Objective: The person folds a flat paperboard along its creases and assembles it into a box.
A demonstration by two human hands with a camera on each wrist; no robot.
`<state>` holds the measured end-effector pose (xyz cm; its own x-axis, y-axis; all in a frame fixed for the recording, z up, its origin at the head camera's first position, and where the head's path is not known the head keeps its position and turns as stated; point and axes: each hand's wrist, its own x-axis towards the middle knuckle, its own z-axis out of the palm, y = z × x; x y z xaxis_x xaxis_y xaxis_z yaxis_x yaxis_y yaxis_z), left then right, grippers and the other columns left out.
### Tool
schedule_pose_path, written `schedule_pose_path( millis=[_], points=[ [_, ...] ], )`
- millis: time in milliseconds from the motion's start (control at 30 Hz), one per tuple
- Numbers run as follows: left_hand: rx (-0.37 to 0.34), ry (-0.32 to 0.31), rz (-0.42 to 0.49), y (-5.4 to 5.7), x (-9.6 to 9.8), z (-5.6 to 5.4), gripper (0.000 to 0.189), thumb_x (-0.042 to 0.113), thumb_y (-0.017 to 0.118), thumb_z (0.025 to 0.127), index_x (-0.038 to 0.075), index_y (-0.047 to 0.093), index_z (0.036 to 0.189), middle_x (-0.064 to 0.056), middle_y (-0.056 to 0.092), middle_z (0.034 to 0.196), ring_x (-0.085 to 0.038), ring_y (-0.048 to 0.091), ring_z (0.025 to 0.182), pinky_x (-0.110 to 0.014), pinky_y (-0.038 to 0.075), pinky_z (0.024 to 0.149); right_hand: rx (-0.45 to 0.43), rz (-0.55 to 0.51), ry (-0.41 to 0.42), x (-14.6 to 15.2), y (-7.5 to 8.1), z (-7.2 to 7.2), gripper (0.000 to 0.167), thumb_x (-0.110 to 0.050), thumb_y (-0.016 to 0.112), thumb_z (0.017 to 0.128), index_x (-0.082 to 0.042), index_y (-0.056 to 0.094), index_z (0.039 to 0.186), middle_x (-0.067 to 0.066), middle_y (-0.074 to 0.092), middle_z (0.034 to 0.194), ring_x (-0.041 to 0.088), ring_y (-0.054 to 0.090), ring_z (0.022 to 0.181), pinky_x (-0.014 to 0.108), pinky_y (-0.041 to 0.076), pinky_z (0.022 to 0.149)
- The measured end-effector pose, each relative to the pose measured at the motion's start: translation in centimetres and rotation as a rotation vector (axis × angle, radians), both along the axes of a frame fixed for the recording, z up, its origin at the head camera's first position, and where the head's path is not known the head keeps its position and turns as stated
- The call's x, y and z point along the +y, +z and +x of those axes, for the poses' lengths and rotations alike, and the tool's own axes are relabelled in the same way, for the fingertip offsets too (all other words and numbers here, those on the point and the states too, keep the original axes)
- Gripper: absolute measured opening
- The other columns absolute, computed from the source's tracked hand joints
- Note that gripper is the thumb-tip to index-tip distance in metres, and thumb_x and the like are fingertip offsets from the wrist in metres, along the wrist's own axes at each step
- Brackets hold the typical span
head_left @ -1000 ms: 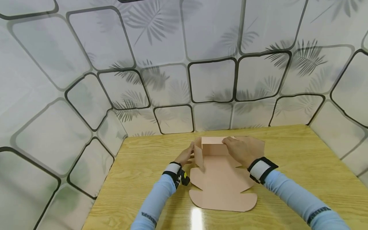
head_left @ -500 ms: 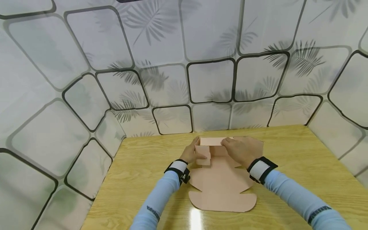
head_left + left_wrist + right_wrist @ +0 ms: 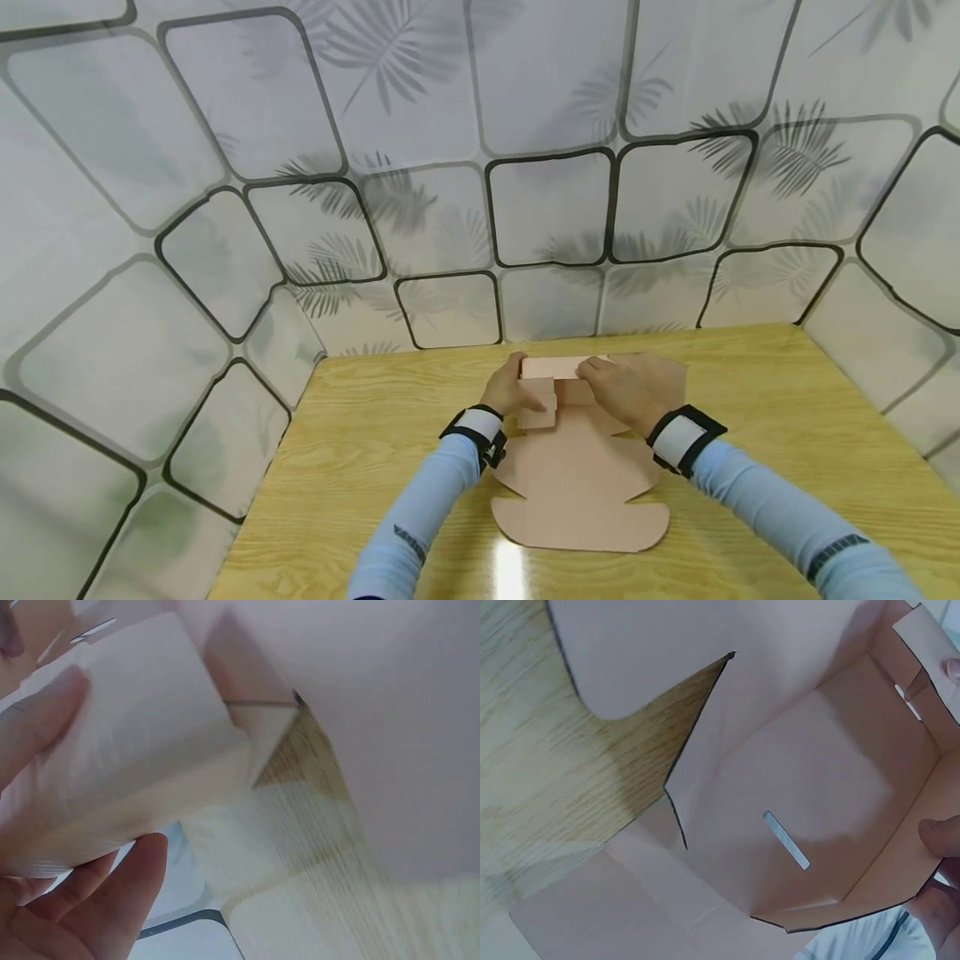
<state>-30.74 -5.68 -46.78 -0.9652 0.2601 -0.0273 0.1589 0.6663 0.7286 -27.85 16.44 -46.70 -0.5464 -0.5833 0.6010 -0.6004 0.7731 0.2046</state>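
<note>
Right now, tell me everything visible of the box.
The pinkish, cardboard-looking box sits partly folded on the wooden table. Its far wall stands, its right panel spreads outward, and a rounded near flap lies flat. The left hand pinches the folded left side; the right hand grips the far wall.

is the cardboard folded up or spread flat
Partly folded: its far wall stands and left flap bends inward, while the near end lies flat on the table.

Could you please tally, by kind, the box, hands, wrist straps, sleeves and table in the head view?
Partly folded pinkish-tan cardboard box: 1
Bare hands: 2
Black-and-white fabric wrist straps: 2
Light-blue fabric sleeves: 2
Yellowish wood-grain table: 1
Total: 8
</note>
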Motion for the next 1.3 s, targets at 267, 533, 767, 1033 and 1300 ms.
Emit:
schedule_pose_path(
  millis=[267,533,767,1033,1300],
  points=[
    [0.003,0.028,-0.087,1.0,0.4,0.3,0.098,0.016,0.093,0.060,0.007,0.038,0.141,-0.018,0.063,0.119,-0.030,0.063,0.100,-0.039,0.052,0.086,-0.030,-0.046,0.052,-0.2,-0.1,-0.1,0.017,0.008,0.070,0.076,-0.004,0.062,0.085,0.007,0.062,0.079,0.019,0.060,0.067,0.031,0.050,0.059],
    [0.037,0.047,-0.165,1.4,0.9,0.6,0.103,0.022,0.093,0.061,0.004,0.034,0.144,-0.020,0.060,0.125,-0.033,0.061,0.107,-0.040,0.051,0.091,-0.029,-0.038,0.044,-0.3,0.5,-0.2,0.016,0.003,0.073,0.077,-0.005,0.062,0.085,0.007,0.062,0.080,0.020,0.060,0.065,0.031,0.051,0.057],
    [0.046,-0.046,-0.189,1.7,0.6,0.5,0.100,0.022,0.091,0.064,0.013,0.036,0.147,-0.022,0.054,0.131,-0.034,0.059,0.110,-0.043,0.049,0.092,-0.013,-0.031,0.049,-0.2,0.9,-0.4,0.016,0.004,0.073,0.077,-0.005,0.061,0.083,0.008,0.061,0.077,0.023,0.057,0.060,0.032,0.048,0.054],
    [0.053,-0.079,-0.187,1.4,0.5,0.4,0.097,0.022,0.091,0.066,0.014,0.038,0.147,-0.021,0.053,0.133,-0.035,0.057,0.114,-0.044,0.048,0.095,-0.146,-0.041,0.010,-0.2,1.0,-0.9,0.021,0.009,0.069,0.079,-0.004,0.056,0.089,0.010,0.060,0.082,0.018,0.053,0.051,0.028,0.042,0.045],
    [0.138,-0.032,-0.216,0.8,0.7,0.9,0.072,0.008,0.080,0.078,0.008,0.044,0.140,-0.020,0.059,0.124,-0.034,0.060,0.108,-0.043,0.051,0.089,-0.059,-0.011,-0.012,-0.1,0.8,-0.5,0.015,-0.004,0.074,0.079,-0.008,0.060,0.085,0.005,0.062,0.077,0.018,0.054,0.051,0.028,0.040,0.044]
  ],
)
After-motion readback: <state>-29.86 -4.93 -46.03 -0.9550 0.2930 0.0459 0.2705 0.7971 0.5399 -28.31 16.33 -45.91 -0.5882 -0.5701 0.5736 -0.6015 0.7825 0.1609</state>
